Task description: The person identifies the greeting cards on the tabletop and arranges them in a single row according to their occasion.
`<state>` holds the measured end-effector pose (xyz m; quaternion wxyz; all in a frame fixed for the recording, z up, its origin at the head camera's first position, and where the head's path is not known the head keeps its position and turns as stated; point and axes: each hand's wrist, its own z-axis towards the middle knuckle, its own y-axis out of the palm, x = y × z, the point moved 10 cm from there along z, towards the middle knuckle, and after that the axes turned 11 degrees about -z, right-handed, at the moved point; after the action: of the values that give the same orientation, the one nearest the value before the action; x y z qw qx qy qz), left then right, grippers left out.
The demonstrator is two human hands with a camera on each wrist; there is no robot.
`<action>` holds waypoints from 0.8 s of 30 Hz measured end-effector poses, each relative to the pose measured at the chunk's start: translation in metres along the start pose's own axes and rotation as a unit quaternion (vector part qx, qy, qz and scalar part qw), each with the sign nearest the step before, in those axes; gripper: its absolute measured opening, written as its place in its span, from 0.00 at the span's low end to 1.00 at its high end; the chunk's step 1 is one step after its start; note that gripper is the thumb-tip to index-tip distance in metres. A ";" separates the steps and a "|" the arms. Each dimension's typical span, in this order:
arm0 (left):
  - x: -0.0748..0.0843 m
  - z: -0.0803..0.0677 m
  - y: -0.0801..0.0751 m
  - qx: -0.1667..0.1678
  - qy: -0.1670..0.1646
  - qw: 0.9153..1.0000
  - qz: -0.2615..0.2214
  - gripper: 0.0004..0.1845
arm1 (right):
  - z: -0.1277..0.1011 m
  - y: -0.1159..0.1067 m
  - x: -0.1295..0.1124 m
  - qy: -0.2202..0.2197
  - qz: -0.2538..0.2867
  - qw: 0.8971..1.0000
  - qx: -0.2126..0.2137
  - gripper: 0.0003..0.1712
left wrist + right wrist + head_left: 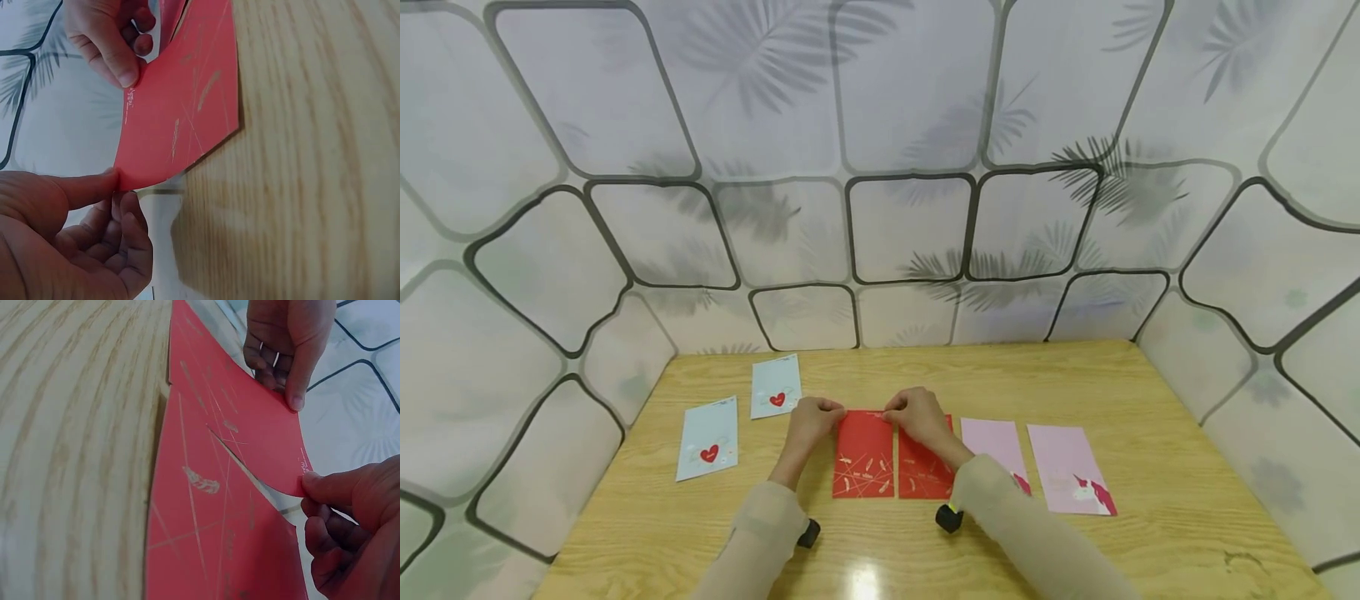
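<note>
I am pinching the far corners of the thin red paper envelope with gold line print, my left hand and right hand each grasping one. It is bowing off the wooden worktop, so I am judging it light, floppy, creasable, best held by its edges.

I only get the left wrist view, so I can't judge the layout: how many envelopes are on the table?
Observer: Six. Two red ones in the middle, two blue ones on the left, two pink ones on the right.
Operator: Which one is being lifted?
Observer: The left red envelope. The left hand and the right hand each pinch a top corner.
Operator: Does it overlap its neighbour?
Observer: In the right wrist view its raised edge curls above the second red envelope, which lies flat on the table.
</note>
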<state>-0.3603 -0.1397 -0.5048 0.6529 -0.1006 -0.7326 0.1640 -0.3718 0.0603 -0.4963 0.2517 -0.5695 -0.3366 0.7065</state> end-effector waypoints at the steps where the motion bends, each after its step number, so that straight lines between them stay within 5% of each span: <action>1: -0.001 0.000 0.001 0.000 -0.001 1.000 0.004 0.08 | 0.000 0.001 0.000 0.002 -0.007 1.000 -0.001 0.02; 24: -0.003 0.002 0.005 0.007 0.015 0.997 0.072 0.06 | 0.003 0.010 -0.003 -0.016 -0.116 0.993 0.003 0.02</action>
<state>-0.3619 -0.1365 -0.5092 0.6508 -0.1504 -0.7127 0.2143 -0.3741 0.0514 -0.5015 0.3284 -0.5145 -0.4022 0.6825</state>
